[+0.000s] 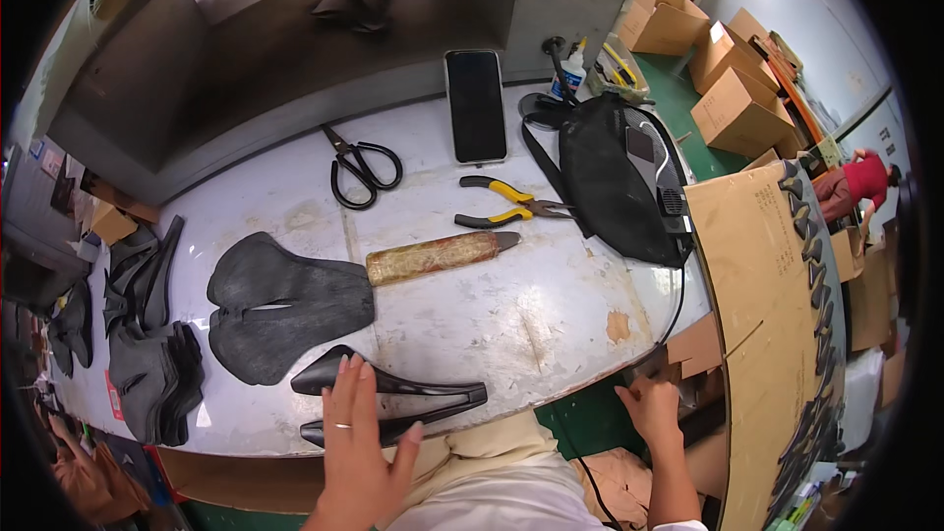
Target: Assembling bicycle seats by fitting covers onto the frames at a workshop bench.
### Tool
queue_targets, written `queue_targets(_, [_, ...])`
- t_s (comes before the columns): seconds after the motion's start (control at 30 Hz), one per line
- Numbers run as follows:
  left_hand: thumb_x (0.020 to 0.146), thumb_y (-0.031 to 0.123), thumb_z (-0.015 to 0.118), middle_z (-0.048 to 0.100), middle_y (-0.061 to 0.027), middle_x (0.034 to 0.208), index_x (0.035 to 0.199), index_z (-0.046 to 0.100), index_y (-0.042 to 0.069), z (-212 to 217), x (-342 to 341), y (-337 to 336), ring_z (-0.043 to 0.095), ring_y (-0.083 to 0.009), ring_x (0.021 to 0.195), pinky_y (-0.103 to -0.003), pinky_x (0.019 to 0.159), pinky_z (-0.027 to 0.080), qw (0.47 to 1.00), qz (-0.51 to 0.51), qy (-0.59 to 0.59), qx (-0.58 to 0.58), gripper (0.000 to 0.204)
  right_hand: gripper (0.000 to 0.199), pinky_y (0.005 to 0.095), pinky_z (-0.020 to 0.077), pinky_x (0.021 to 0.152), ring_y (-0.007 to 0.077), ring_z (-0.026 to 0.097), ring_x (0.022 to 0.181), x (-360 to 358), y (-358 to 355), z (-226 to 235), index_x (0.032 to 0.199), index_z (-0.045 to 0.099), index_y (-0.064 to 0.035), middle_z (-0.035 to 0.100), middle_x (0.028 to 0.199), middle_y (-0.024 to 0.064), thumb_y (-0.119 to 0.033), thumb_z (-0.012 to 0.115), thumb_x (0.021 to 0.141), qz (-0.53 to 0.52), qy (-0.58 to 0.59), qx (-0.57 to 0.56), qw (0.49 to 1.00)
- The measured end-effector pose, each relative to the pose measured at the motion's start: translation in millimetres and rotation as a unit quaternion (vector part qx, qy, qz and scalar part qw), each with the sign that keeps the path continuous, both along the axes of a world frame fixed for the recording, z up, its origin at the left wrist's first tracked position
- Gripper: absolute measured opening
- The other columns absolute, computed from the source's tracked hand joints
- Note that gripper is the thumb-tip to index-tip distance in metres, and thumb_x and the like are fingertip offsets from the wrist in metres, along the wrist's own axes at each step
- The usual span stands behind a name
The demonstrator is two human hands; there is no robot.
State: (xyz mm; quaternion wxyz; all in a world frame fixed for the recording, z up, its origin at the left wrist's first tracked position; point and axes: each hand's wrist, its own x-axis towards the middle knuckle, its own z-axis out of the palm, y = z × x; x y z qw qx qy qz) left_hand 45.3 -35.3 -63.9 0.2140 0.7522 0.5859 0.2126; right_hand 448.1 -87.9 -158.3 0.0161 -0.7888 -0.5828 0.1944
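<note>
My left hand lies with outstretched fingers on a glossy black forked piece, shaped like a bicycle saddle shell, at the table's near edge. Just beyond it a flat dark grey saddle-shaped pad with a central slit rests on the tabletop. The pad's narrow end meets a worn, tape-wrapped handle tool with a short dark blade. My right hand is off the table's near right edge, beside cardboard, with its fingers curled in; what they hold, if anything, is hidden.
Black scissors, yellow-handled pliers, a phone and a black bag with a cable sit farther back. Stacked dark pads stand left. A tall cardboard sheet borders the right side. Another person is far right.
</note>
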Motion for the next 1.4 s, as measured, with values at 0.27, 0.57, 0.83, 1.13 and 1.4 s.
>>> queue_targets(0.27, [0.075, -0.002, 0.069, 0.064, -0.014, 0.1, 0.101, 0.064, 0.001, 12, -48, 44, 0.061, -0.0281, 0.092, -0.037, 0.082, 0.047, 0.985, 0.114, -0.094, 0.092, 0.026, 0.017, 0.0382, 0.0469, 0.058, 0.0286, 0.06, 0.062, -9, 21, 90, 0.088, 0.069, -0.0026, 0.063, 0.069, 0.0103, -0.008, 0.075, 0.073, 0.118, 0.022, 0.069, 0.99])
queue_targets(0.57, [0.069, 0.012, 0.073, 0.055, -0.0074, 0.078, 0.073, 0.061, 0.005, -13, -48, 114, 0.055, -0.0247, 0.076, -0.036, 0.069, 0.044, 0.95, -0.147, 0.19, 0.202, 0.014, 0.024, 0.0326, 0.0467, 0.062, 0.0222, 0.06, 0.065, -128, 93, 118, 0.099, 0.067, -0.0026, 0.062, 0.074, 0.0061, -0.013, 0.075, 0.078, 0.402, 0.194, 0.216, 0.869])
queue_targets(0.83, [0.074, 0.004, 0.068, 0.057, -0.01, 0.076, 0.075, 0.063, 0.002, -23, -62, 114, 0.058, -0.0263, 0.071, -0.038, 0.066, 0.045, 0.975, -0.058, 0.065, 0.207, 0.006, 0.021, 0.0338, 0.0482, 0.072, 0.0229, 0.061, 0.078, -220, 141, 103, 0.097, 0.065, -0.0028, 0.064, 0.09, 0.0081, -0.013, 0.072, 0.08, 0.511, 0.24, 0.22, 0.796])
queue_targets(1.13, [0.082, 0.003, 0.065, 0.058, -0.0137, 0.075, 0.081, 0.063, -0.002, -20, -93, 117, 0.058, -0.0284, 0.063, -0.037, 0.056, 0.045, 0.989, 0.072, -0.095, 0.09, 0.006, 0.033, 0.037, 0.0474, 0.09, 0.0295, 0.056, 0.109, -275, 180, 66, 0.102, 0.06, -0.0009, 0.062, 0.116, 0.0143, -0.024, 0.07, 0.081, 0.532, 0.145, 0.268, 0.79])
queue_targets(1.4, [0.101, 0.026, 0.042, 0.062, -0.0095, 0.105, 0.111, 0.056, -0.001, -8, -230, 89, 0.059, -0.0195, 0.092, -0.031, 0.091, 0.045, 0.58, 0.369, -0.656, 0.31, 0.032, 0.034, 0.0375, 0.0488, 0.091, 0.0309, 0.057, 0.109, -270, 182, 66, 0.104, 0.06, 0.0011, 0.061, 0.117, 0.0162, -0.022, 0.07, 0.082, 0.529, 0.173, 0.254, 0.791])
